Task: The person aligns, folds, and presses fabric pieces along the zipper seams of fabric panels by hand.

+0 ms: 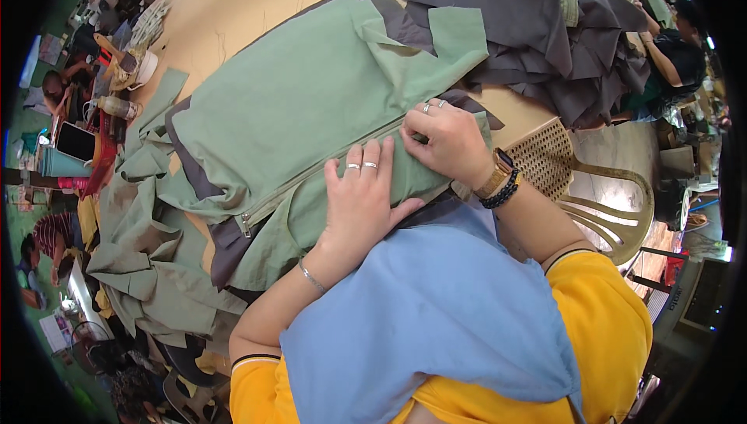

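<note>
Hands lay together on the green garment (296, 105) at table (226, 19) centre — left hand (359, 198) flat beside the zipper (311, 175), right hand (447, 140) pinching fabric at two o'clock — best kept taut and smooth along that seam.

Yellow short sleeves with dark trim, blue cloth at the chest, rings, thin bracelet, watch, beaded band.

Both hands lie side by side, palms down. The left hand (359, 202) is flat, fingers stretched forward and together (two rings show) — its forearm bare, with a thin bracelet. The right hand (450, 142) curls, fingertips pressed down — wrist bent, watch and dark beads.
</note>
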`<action>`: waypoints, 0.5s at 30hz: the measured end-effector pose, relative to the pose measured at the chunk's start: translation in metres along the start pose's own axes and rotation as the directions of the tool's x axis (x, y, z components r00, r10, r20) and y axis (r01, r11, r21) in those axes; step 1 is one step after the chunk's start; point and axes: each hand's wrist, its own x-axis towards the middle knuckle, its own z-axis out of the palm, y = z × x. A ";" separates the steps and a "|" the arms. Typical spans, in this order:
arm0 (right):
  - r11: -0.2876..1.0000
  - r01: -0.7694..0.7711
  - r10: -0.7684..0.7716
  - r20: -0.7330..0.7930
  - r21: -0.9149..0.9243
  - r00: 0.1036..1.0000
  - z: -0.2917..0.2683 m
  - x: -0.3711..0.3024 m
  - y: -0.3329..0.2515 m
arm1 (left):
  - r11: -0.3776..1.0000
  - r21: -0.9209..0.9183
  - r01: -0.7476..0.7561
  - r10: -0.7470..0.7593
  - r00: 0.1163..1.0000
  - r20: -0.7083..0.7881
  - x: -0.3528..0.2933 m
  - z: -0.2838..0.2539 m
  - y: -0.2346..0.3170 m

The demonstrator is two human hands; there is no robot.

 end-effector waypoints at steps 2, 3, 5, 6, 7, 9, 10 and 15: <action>1.000 0.012 -0.012 -0.001 -0.024 1.000 0.000 -0.001 -0.002 | 1.000 -0.026 0.003 -0.003 1.000 0.004 0.002 0.002 0.002; 0.999 0.030 -0.030 -0.007 -0.032 1.000 0.000 -0.001 -0.001 | 1.000 -0.024 0.002 -0.002 1.000 0.000 0.002 0.004 0.004; 0.998 0.048 -0.049 -0.016 -0.043 0.999 0.000 -0.001 0.000 | 0.998 -0.019 -0.061 0.059 0.996 -0.061 0.002 0.010 0.007; 0.998 0.043 -0.043 0.000 -0.038 0.999 0.000 -0.002 0.000 | 0.998 -0.018 -0.066 0.065 0.996 -0.064 0.001 0.013 0.008; 0.999 0.037 -0.036 0.016 -0.033 0.999 -0.001 -0.002 0.001 | 0.998 -0.002 -0.060 0.060 0.997 -0.054 0.001 0.015 0.009; 0.999 0.028 -0.028 0.016 -0.036 0.999 -0.003 -0.003 0.000 | 0.998 0.014 -0.057 0.057 0.997 -0.044 0.004 0.016 0.009; 0.999 0.022 -0.021 0.021 -0.035 1.000 -0.006 -0.002 0.000 | 0.998 0.015 -0.056 0.057 0.998 -0.042 0.004 0.015 0.009; 0.989 0.133 -0.133 0.012 -0.066 0.991 -0.034 -0.001 0.012 | 0.999 -0.005 -0.040 0.040 0.998 -0.039 0.008 0.010 0.010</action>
